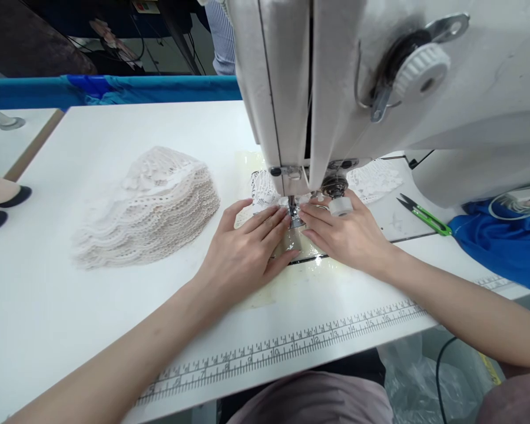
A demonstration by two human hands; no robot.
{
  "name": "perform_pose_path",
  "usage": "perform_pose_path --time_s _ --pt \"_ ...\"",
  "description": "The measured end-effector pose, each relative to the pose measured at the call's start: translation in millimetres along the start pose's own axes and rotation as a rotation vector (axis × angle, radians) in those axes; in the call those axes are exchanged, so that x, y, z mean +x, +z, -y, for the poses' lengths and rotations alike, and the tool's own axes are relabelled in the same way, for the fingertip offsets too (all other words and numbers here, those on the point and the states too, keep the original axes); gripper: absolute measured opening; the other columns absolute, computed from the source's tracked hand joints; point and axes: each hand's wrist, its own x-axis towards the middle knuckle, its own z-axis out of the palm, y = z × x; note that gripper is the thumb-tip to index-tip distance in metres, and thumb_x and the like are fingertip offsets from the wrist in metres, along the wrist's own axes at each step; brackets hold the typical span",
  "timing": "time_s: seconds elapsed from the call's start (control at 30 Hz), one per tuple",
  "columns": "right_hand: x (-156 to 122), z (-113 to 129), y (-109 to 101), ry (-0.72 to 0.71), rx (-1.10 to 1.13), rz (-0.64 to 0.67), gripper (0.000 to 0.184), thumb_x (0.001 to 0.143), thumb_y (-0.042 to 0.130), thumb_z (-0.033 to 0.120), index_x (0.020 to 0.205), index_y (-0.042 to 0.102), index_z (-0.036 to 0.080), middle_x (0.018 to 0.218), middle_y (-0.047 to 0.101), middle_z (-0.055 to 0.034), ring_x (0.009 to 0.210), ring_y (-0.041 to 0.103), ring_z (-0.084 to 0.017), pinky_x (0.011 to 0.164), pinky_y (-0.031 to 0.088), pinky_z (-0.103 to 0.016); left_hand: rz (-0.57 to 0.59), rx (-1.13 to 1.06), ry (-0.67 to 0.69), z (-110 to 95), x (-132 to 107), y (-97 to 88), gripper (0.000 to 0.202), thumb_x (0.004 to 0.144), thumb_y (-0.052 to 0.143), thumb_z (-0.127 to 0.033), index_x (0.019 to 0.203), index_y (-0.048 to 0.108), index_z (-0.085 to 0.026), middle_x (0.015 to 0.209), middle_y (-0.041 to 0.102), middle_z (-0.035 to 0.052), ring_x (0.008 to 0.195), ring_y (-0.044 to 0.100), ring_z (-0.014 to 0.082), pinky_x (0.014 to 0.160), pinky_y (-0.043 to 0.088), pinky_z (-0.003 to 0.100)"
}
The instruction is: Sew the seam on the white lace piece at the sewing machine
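While the left hand (242, 250) and right hand (344, 232) are lying flat with fingers spread, they are pressing a lace piece (265, 191) onto the bench (70, 306) under the sewing machine (380, 88) needle, near a lace stack (150, 206).

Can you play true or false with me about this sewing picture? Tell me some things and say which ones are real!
1. Both hands lie flat on the lace piece under the needle. True: the left hand and the right hand press down on either side of the presser foot.
2. The green snips are in the right hand. False: they lie on the table, to the right of that hand.
3. A stack of lace pieces sits left of the hands. True.
4. The blue cloth is under the needle. False: it lies at the far right, beside the sewing machine.
5. A ruler strip runs along the table's near edge. True.
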Motion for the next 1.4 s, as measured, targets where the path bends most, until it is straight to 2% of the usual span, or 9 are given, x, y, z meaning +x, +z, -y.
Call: perform_pose_path --time_s 0.5,0.6,0.67,0.73,0.83,0.93,1.03,1.17,1.4 --pt "0 0 2 -0.003 -0.017 0.009 0.030 0.099 0.043 0.028 0.100 0.071 0.016 0.103 0.074 -0.0041 0.104 0.061 -0.020 0.109 0.033 -0.046 -0.026 0.021 -0.046 8 1 1.0 0.035 0.094 0.052 -0.034 0.121 0.061 -0.013 0.123 0.066 0.0113 0.118 0.060 0.0243 0.102 0.045 0.043" --pt "-2 1 1 -0.002 -0.024 0.010 0.029 0.098 0.043 0.026 0.104 0.069 0.015 0.110 0.072 -0.0039 0.109 0.059 -0.020 0.109 0.033 -0.045 0.027 0.097 -0.090 11 0 -1.0 0.038 0.097 0.045 -0.034 0.124 0.058 -0.010 0.129 0.062 0.0146 0.122 0.057 0.0280 0.103 0.043 0.046" --pt "-2 2 -2 -0.012 -0.033 -0.012 0.025 0.097 0.045 0.019 0.104 0.068 0.015 0.113 0.071 -0.0035 0.108 0.059 -0.019 0.107 0.034 -0.043 0.034 0.174 -0.059 11 -2 -5.4 0.040 0.097 0.045 -0.038 0.122 0.059 -0.010 0.120 0.067 0.0152 0.110 0.064 0.0297 0.097 0.045 0.048" --pt "-2 2 -6 -0.007 -0.045 -0.056 0.024 0.093 0.047 0.010 0.102 0.069 0.015 0.110 0.072 -0.0026 0.103 0.061 -0.018 0.103 0.038 -0.040 -0.030 0.224 -0.010 8 -3 -11.4 0.033 0.095 0.051 -0.038 0.113 0.063 -0.013 0.091 0.074 0.0081 0.076 0.070 0.0237 0.082 0.048 0.044" --pt "-1 5 -11 0.023 -0.067 -0.133 0.026 0.088 0.049 0.002 0.094 0.070 0.017 0.101 0.075 0.0000 0.092 0.062 -0.016 0.093 0.042 -0.037 -0.145 0.206 0.023 7 -2 -17.7 0.014 0.091 0.059 -0.026 0.096 0.066 -0.016 0.062 0.067 -0.0020 0.050 0.060 0.0154 0.063 0.044 0.036" --pt "0 11 -15 0.015 -0.010 -0.131 0.028 0.089 0.047 0.001 0.095 0.069 0.017 0.100 0.074 0.0007 0.083 0.063 -0.014 0.085 0.044 -0.033 -0.143 0.101 0.054 9 0 -15.2 0.012 0.088 0.059 -0.016 0.100 0.065 -0.016 0.090 0.074 0.0037 0.079 0.069 0.0188 0.073 0.048 0.036" --pt "0 18 -15 0.010 0.121 -0.046 0.031 0.091 0.041 0.002 0.105 0.066 0.013 0.109 0.072 -0.0043 0.093 0.063 -0.015 0.077 0.046 -0.030 -0.069 -0.023 0.068 11 1 -6.9 0.025 0.090 0.055 -0.011 0.114 0.060 -0.015 0.113 0.071 0.0066 0.104 0.066 0.0196 0.094 0.046 0.039" --pt "-2 20 -11 0.083 0.158 0.093 0.028 0.090 0.042 0.004 0.107 0.064 0.010 0.114 0.069 -0.0103 0.097 0.062 -0.020 0.072 0.047 -0.031 -0.011 -0.041 0.064 9 0 -0.2 0.026 0.091 0.055 -0.016 0.117 0.062 -0.014 0.109 0.071 0.0079 0.100 0.066 0.0205 0.095 0.046 0.042" --pt "-3 13 -5 0.102 0.077 0.126 0.020 0.091 0.048 0.010 0.105 0.061 0.014 0.114 0.070 -0.0068 0.103 0.059 -0.019 0.090 0.043 -0.032 0.006 0.072 0.078 -1 0 -4.6 0.030 0.092 0.057 -0.032 0.117 0.064 -0.016 0.116 0.070 0.0091 0.104 0.064 0.0244 0.092 0.046 0.044"
